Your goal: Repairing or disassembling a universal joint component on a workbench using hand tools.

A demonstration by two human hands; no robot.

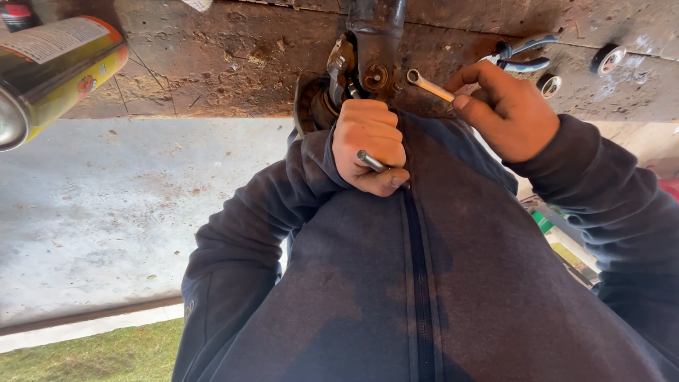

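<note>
Rusty metal part ahead, left hand gripping tool, right hand holding wrench, pliers beyond

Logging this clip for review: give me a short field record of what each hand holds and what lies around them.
left hand: left hand fisted around a metal tool handle, beside a rusty part
right hand: right hand holds a ring spanner, ring end towards a bolt
surface: worn wooden bench
nearby: blue-handled pliers, two small rollers, a yellow spray can at left
clothing: dark zipped jacket
</note>
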